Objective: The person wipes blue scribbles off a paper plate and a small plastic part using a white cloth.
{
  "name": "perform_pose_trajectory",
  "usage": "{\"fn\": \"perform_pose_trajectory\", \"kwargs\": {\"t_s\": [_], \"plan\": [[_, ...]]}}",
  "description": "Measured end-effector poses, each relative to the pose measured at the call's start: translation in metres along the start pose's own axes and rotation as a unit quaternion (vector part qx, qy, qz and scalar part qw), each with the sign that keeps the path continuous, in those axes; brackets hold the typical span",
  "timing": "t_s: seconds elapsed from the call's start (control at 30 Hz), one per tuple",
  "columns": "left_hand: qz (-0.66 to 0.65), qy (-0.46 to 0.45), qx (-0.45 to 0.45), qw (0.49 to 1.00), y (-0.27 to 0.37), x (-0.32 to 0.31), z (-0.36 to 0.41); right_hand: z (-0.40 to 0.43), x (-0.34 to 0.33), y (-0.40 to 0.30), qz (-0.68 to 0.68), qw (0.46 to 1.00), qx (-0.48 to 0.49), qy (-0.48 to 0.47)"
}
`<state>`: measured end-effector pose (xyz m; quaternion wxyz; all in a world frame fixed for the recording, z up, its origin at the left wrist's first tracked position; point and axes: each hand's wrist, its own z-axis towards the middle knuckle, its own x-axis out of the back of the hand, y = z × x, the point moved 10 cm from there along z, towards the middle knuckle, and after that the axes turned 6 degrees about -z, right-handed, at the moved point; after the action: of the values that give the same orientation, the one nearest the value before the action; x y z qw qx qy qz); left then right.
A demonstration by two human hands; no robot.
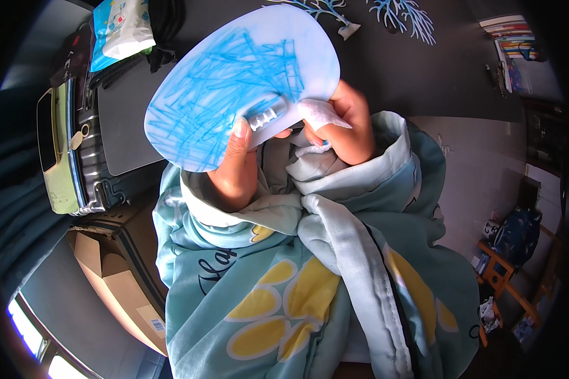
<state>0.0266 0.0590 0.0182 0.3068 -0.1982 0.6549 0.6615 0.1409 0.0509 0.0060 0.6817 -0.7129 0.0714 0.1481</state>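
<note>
A rounded white plastic panel [227, 90] is raised before me, tilted, its face covered with blue scribbled strokes. Near its lower edge sits a shallow recess with a ribbed white plastic fitting [263, 118]. My left hand [237, 166] grips that lower edge, thumb on the face beside the fitting and fingers mostly hidden behind. A crumpled white wipe [323, 115] is wrapped over the thumb side of my right hand [353, 125], which holds it at the panel's right edge. Some of the right fingers are behind the panel. Loose teal sleeves [351, 175] surround both wrists.
Blue branching coral-like ornaments [400, 19] lie on the dark table [431, 71]. At left are a wipes pack [123, 28], a grey flat panel [128, 118], notebooks [61, 189] with a phone [47, 132], and a cardboard box [123, 279]. Books [509, 35] are far right, above a wooden chair [495, 270].
</note>
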Motion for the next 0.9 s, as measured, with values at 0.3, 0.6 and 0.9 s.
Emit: {"fn": "perform_pose_trajectory", "kwargs": {"t_s": [0.3,0.6,0.9], "plan": [[0.007,0.002,-0.002,1.000,0.0003,-0.0011,0.0001,0.0008,0.0016,0.0011,-0.006,1.000,-0.009,0.008],[0.007,-0.002,-0.004,1.000,0.0005,-0.0012,0.0007,0.0001,0.0015,0.0009,0.008,1.000,0.004,0.002],[-0.001,0.010,-0.008,1.000,0.0007,0.0003,0.0004,0.0012,0.0025,0.0005,-0.013,1.000,-0.016,0.021]]}}
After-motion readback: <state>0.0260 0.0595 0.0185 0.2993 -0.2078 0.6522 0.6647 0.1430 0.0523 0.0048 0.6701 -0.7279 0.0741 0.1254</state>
